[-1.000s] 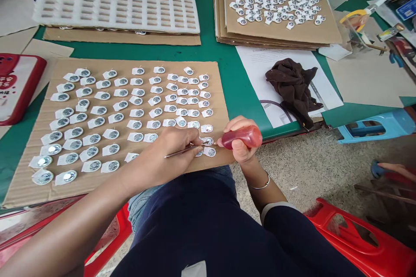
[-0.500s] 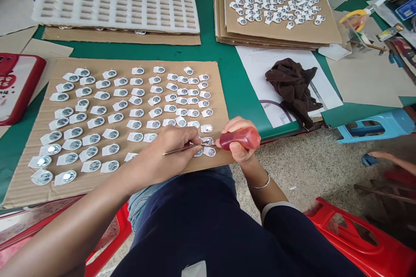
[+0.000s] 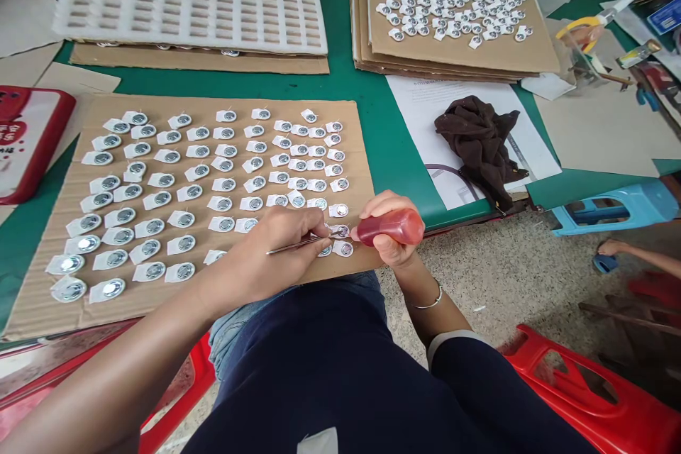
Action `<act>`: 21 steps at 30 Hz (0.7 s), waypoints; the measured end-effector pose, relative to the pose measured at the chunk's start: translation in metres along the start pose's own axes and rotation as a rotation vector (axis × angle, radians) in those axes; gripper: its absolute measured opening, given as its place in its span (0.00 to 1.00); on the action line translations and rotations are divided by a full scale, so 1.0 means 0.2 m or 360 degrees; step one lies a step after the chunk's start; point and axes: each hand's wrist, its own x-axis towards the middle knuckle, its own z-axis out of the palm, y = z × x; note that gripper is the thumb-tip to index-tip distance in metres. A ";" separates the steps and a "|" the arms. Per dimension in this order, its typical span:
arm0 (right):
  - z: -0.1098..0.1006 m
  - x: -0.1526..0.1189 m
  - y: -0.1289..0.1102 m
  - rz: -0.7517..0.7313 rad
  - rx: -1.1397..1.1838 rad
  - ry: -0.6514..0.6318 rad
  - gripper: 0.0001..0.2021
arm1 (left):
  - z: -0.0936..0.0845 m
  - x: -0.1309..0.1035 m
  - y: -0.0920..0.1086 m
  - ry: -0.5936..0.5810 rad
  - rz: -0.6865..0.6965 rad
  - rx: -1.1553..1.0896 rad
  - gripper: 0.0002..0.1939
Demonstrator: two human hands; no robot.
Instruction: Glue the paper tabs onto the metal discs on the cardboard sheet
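My left hand (image 3: 287, 245) is closed around a slim metal tool (image 3: 284, 249), whose tip rests at a small round metallic piece (image 3: 339, 230) on a white tab. In my right hand (image 3: 392, 250) lies a red squeeze bottle (image 3: 399, 227), tilted on its side with its nozzle pointing left at that same piece. Whether the nozzle touches it, I cannot tell. Rows of similar pieces on white tabs cover a cardboard sheet (image 3: 202, 269) under my hands. My left hand hides some of the pieces near the front edge.
A white foam tray (image 3: 191, 0) lies on cardboard at the back left. More pieces cover a cardboard stack (image 3: 452, 60) at the back right. A dark cloth (image 3: 479, 142) rests on paper. Red (image 3: 596, 383) and blue (image 3: 617, 206) stools stand right; another person's hand (image 3: 611, 248) shows there.
The red bottle and my right hand have shifted very slightly to the left. My left hand and the metal tool look unmoved.
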 end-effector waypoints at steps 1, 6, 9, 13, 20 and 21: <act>0.00 0.00 0.00 0.0024 0.0024 0.0024 0.15 | 0.00 0.00 0.00 -0.0025 0.0004 0.0024 0.04; 0.01 0.03 0.02 0.0226 0.0279 0.0570 0.14 | 0.02 -0.03 -0.02 0.0093 0.0033 0.0067 0.05; -0.02 0.07 0.03 0.0518 0.0406 0.0800 0.15 | 0.05 -0.08 -0.05 0.0418 0.0031 0.0083 0.05; -0.08 0.13 0.05 0.0877 0.0618 0.0786 0.20 | 0.09 -0.13 -0.15 0.0915 0.0155 0.0189 0.02; -0.07 0.21 0.04 0.1147 0.0760 0.0727 0.22 | 0.12 -0.07 -0.23 0.1229 0.0420 0.0199 0.05; -0.06 0.22 0.04 0.1147 0.0761 0.0719 0.21 | 0.12 -0.06 -0.23 0.1294 0.0472 0.0243 0.05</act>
